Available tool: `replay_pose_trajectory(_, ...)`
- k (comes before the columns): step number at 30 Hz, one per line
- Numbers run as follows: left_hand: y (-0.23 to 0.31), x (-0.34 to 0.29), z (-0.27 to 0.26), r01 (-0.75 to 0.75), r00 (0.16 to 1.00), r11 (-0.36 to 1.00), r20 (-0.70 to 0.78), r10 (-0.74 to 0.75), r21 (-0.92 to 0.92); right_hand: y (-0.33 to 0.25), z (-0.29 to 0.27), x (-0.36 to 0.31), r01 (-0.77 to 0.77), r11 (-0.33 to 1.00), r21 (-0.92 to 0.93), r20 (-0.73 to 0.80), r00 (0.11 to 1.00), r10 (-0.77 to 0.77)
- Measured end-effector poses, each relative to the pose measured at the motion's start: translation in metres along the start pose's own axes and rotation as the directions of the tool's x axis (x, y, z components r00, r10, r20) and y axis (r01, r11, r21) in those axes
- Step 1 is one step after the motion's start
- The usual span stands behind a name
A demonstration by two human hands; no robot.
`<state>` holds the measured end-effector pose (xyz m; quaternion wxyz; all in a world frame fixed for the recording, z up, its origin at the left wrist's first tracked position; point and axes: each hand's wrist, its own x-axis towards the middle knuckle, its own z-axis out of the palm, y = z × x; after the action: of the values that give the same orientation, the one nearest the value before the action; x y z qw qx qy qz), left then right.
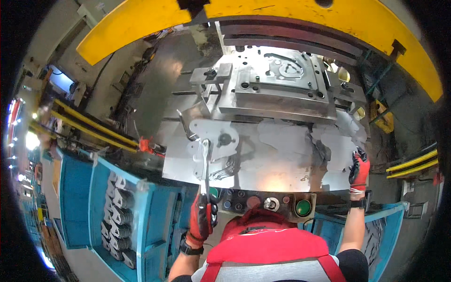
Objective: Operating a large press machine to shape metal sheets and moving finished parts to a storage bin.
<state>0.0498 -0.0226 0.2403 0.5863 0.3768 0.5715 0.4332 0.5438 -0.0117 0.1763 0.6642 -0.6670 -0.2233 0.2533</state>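
- Standing at the far side is a steel die block, and above it a yellow beam crosses the view.
- Blue bins with stacked metal pieces are at the near left; another blue bin is at the near right.
- Between the two arms is a control panel with a big green button; the person's red clothing hides part of its near edge.
- The flat metal part is grey and smooth, with rounded outline and one dark round mark.
- This part is over the left side of the metal table, farther than the left hand; I cannot tell if it lies flat or is lifted.
- The left hand, in red and black glove, is closed around a long silver tool, whose head overlaps the part.
- The right hand, gloved also, is at the table's right edge with bent fingers; I cannot tell if they grip something.
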Motion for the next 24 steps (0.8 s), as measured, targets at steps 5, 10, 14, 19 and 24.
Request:
replay_pose_trajectory(5, -0.029, -0.007, -0.023, 0.195, 0.98, 0.95, 0.015, -0.197, -0.243, -0.017, 0.019, 0.001, 0.048, 0.994, 0.102, 0.119, 0.991, -0.06)
replay_pose_trajectory(10, -0.042, -0.001, -0.027, 0.279, 0.96, 0.891, 0.072, -0.272, -0.357, -0.073, 0.099, -0.002, 0.306, 0.942, -0.141, 0.199, 0.94, -0.276)
replay_pose_trajectory(14, -0.041, -0.008, -0.023, 0.261, 0.964, 0.909, 0.043, -0.262, -0.325, -0.053, 0.157, 0.077, 0.292, 0.934, 0.207, 0.223, 0.915, -0.336)
replay_pose_trajectory(19, -0.039, -0.015, -0.033, 0.079, 0.972, 0.924, -0.177, -0.155, -0.375, -0.068, 0.261, 0.105, 0.247, 0.947, 0.206, 0.092, 0.958, -0.27)
replay_pose_trajectory(24, -0.06, -0.01, -0.055, 0.005, 0.964, 0.851, -0.223, -0.144, -0.526, -0.062, 0.309, 0.133, 0.381, 0.924, -0.023, -0.067, 0.922, -0.382)
